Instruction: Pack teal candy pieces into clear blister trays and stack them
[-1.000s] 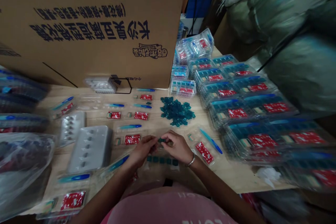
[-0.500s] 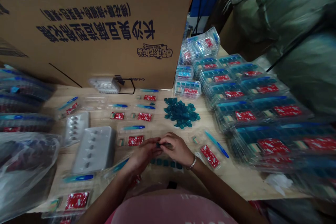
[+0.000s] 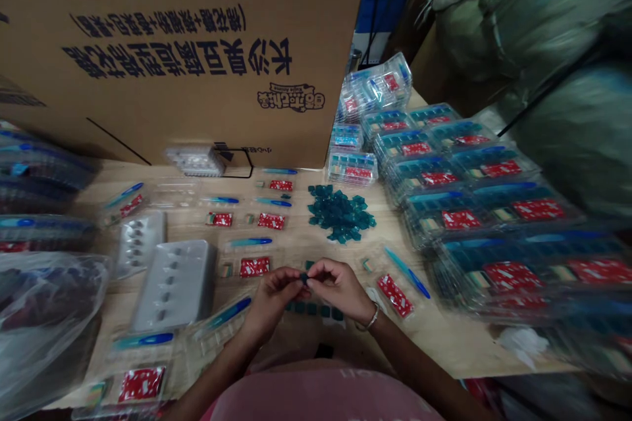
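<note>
In the head view my left hand (image 3: 274, 296) and my right hand (image 3: 342, 289) meet above the table, thumbs and fingertips pinched on one small dark teal square piece (image 3: 303, 277). Just below them lies a row of teal square pieces (image 3: 311, 309), partly hidden by my hands. Beyond my fingers is a loose pile of the same teal pieces (image 3: 340, 214). To the right of my right hand lie a blue pen (image 3: 407, 272) and a red packet with white marks (image 3: 395, 296) in clear plastic. Another blue pen (image 3: 230, 313) is beside my left forearm.
A large cardboard box (image 3: 197, 99) stands at the back. Stacked filled clear trays (image 3: 464, 217) cover the right side. White plastic trays (image 3: 172, 289) and a clear plastic bag (image 3: 49, 316) are at the left. Crumpled white paper (image 3: 523, 345) lies near the front edge.
Both hands have shifted slightly down and toward me, and my fingers have rearranged around the small piece. More of the clear tray by my left forearm shows now.
</note>
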The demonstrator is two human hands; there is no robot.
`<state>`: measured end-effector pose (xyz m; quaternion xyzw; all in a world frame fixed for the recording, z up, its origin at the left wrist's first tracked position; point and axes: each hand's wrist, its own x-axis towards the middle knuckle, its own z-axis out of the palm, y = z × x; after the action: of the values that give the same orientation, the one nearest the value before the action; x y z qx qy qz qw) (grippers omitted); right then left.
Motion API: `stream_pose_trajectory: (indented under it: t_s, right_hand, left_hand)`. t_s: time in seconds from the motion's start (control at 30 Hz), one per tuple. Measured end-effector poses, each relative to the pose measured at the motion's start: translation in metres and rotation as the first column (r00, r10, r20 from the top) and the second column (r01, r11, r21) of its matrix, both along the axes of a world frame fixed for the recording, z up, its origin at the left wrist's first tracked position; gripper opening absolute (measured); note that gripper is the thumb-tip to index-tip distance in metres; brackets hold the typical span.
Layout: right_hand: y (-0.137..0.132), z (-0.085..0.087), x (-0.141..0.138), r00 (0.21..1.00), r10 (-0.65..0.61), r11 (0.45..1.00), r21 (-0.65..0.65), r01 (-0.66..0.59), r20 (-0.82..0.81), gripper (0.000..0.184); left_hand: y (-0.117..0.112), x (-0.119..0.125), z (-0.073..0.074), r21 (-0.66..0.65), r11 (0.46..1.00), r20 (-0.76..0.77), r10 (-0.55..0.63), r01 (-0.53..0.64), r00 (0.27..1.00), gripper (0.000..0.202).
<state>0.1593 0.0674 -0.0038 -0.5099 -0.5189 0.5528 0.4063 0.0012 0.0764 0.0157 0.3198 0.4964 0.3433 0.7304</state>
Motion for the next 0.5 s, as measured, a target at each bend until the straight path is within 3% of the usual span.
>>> stream_pose_trajectory:
  t_s: [0.33,0.5]
  right_hand:
    - [-0.0002,-0.0069,-0.0016,0.998,-0.013,0.993,-0.119,0.005,-0.065,0.010]
    - [-0.0008,-0.0087,0.0000,0.978,-0.015,0.972,-0.234,-0.035,-0.210,0.021]
  left_hand:
    - [0.0023,-0.0059,0.0010,0.027,0.990,-0.019,-0.135,0.136,0.991,0.033]
    - [0.0014,-0.0040,0.0007,0.128,0.974,-0.101,-0.174,0.186,0.980,0.018]
